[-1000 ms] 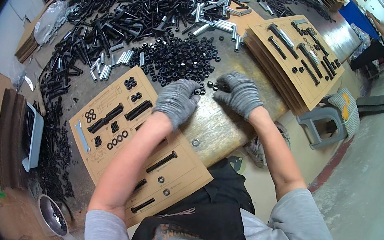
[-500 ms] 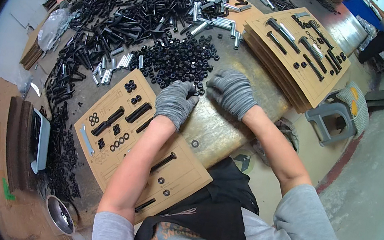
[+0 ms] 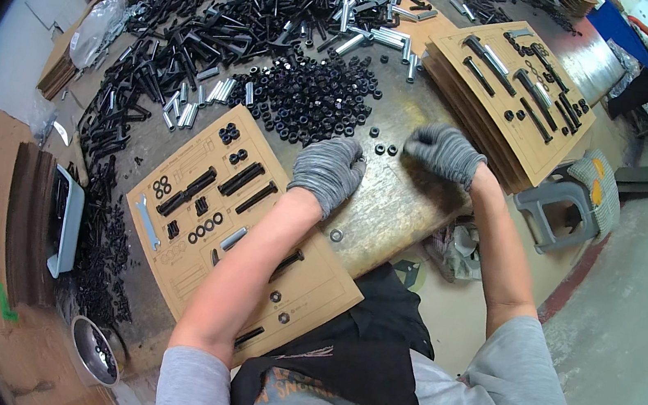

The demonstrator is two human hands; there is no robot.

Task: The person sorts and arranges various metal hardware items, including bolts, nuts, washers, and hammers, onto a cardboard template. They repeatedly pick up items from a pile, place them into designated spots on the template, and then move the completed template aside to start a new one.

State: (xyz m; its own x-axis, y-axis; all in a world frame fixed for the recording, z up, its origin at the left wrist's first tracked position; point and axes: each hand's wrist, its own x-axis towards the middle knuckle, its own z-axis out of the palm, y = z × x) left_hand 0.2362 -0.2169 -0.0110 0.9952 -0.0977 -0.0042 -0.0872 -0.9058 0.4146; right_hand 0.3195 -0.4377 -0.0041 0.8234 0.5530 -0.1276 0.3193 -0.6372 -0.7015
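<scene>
My left hand (image 3: 328, 172), in a grey knit glove, is closed at the near edge of a heap of black nuts (image 3: 318, 94), beside a brown printed card (image 3: 321, 285). Its curled fingertips hide whatever they may hold. To its right, my right hand (image 3: 445, 155), gloved alike, hovers low over the metal tabletop (image 3: 398, 205) with fingers bent together; their contents are hidden too. Between the hands a few loose nuts (image 3: 386, 150) lie apart from the heap. On the card sit black bolts (image 3: 241, 179), washers (image 3: 206, 229), nuts (image 3: 229, 134), a silver sleeve (image 3: 234, 238) and a wrench (image 3: 147, 222).
A stack of cards (image 3: 512, 105) with bolts laid on top stands at the right. Black bolts (image 3: 198, 36) and silver sleeves (image 3: 354, 45) pile up behind. A single ring (image 3: 336, 236) lies near the front edge. A metal bowl (image 3: 95, 351) and a stool (image 3: 560, 203) are nearby.
My right hand has moved right, away from the nut heap, and my left hand has shifted slightly right. A few nuts now lie separately between them.
</scene>
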